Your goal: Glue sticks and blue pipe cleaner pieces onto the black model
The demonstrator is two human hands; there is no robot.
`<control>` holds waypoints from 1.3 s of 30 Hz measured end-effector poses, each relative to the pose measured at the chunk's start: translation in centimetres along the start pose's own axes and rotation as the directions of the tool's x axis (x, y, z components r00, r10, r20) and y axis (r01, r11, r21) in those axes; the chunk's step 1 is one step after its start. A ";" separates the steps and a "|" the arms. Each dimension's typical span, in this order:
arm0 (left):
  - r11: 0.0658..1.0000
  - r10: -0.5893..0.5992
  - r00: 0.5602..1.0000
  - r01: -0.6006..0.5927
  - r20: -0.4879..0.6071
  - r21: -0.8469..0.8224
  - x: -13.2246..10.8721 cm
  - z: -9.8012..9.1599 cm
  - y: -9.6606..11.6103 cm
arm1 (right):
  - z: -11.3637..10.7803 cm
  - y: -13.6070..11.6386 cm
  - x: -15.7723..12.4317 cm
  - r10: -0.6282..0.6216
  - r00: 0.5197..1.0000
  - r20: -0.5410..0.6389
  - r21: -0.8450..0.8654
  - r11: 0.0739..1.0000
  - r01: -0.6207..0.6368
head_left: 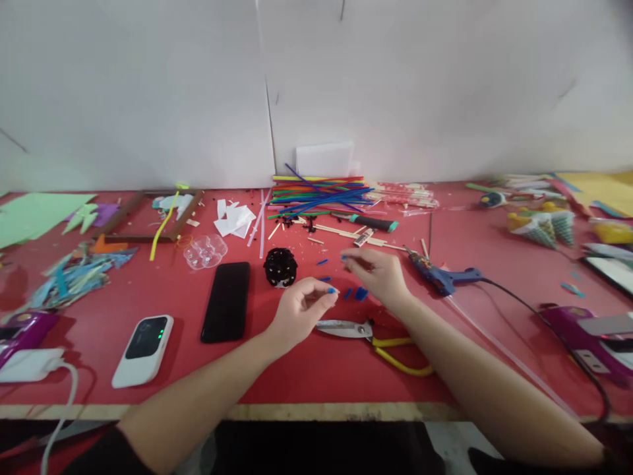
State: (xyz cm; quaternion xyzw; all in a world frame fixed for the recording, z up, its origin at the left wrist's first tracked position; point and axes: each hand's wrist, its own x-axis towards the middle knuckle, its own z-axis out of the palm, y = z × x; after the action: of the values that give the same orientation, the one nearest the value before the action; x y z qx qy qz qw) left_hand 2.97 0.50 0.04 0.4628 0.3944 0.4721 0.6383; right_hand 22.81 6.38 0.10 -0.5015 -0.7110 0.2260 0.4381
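Note:
My left hand [301, 309] is above the middle of the red table, thumb and forefinger pinched on a small blue piece [331, 290], perhaps cut pipe cleaner. Further right, my right hand [380, 276] is closed too, with another tiny blue bit [343, 258] at its fingertips. Below and between the hands lie several loose blue pieces [361, 293]. A black fuzzy ball [280, 267] with small light spots rests just beyond my left hand. Scissors [345, 328] with yellow handles lie spread under my right forearm.
Colourful pipe cleaners [321, 196] are heaped at the back, near a utility knife [373, 222] and wooden sticks. On the right sits a blue glue gun [442, 277] with its cord. A black phone [226, 302] and a white device [143, 353] lie on the left.

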 end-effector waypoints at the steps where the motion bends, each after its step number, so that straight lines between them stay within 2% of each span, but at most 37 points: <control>1: 1.000 0.007 1.000 -0.007 0.009 -0.004 0.0 0.0 -0.2 | -0.1 -0.2 0.0 -0.014 1.000 -0.020 0.000 1.000 0.014; 3: 1.000 0.007 1.000 -0.006 0.020 -0.026 -0.1 -0.3 -0.3 | -0.4 -0.8 -0.1 0.006 0.998 -0.060 0.079 0.997 -0.001; 6: 0.996 -0.021 1.000 0.020 -0.017 -0.087 -0.3 -1.0 0.0 | -0.4 -1.7 -0.4 0.135 0.990 -0.047 0.285 0.951 -0.116; 12: 0.975 -0.134 0.989 0.120 -0.065 -0.185 0.1 -1.4 0.0 | 1.5 -2.6 -1.5 0.249 0.948 0.200 0.485 0.815 -0.317; 17: 0.960 -0.197 0.980 0.184 -0.040 -0.213 0.0 -0.8 -0.6 | 2.1 -3.3 -2.1 0.231 0.908 0.351 0.546 0.737 -0.398; 24: 0.924 -0.268 0.963 0.263 0.018 -0.278 0.1 -0.8 -0.6 | 1.8 -4.1 -2.2 0.178 0.919 0.351 0.567 0.741 -0.360; 35: 0.892 -0.287 0.957 0.282 0.038 -0.353 0.2 -0.9 -1.1 | 2.8 -2.7 -2.7 0.139 0.941 0.308 0.554 0.778 -0.296; 37: 0.883 -0.288 0.957 0.277 0.028 -0.378 0.3 -1.1 -1.0 | 2.5 -2.4 -2.7 0.045 0.962 0.268 0.488 0.855 -0.176; 39: 0.872 -0.292 0.956 0.273 0.015 -0.406 0.4 -1.3 -1.0 | 2.0 -2.2 -2.7 -0.172 0.958 0.229 0.327 0.941 0.090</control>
State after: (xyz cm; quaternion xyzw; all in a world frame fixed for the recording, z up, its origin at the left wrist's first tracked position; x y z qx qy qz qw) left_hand 2.10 1.07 -1.25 0.2473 0.3668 0.4555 0.7726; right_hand 20.24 3.24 -0.33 -0.3436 -0.7482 0.3685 0.4316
